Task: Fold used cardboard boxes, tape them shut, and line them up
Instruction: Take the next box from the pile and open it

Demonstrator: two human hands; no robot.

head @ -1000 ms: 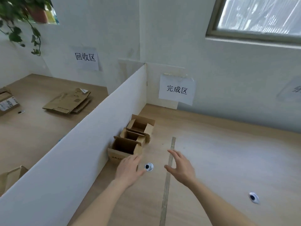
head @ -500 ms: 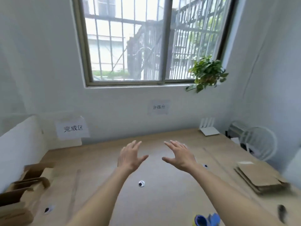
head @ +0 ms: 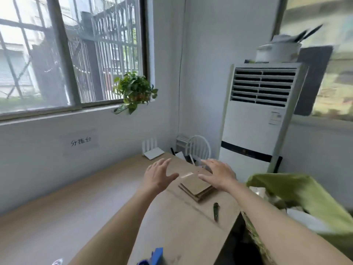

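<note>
Both hands up over the table (head: 95,207) w/ fingers spread wide, holding nothing. Left hand (head: 159,175) and right hand (head: 219,174) are reaching twd the flat cardboard stack (head: 196,186), which sits near the table's far right edge, just ahead of and below the hands. The stack shows in the gap btwn them, a bit closer to the right hand imo, that palm partly overlaps its right side in view. Long axis looks like it runs diagonally, near-left to far-right, but blur makes it iffy. A dark pen-like thing (head: 216,211) lies nearer, apart from the stack. Next is prob grabbing the top sheet from both sides.
</note>
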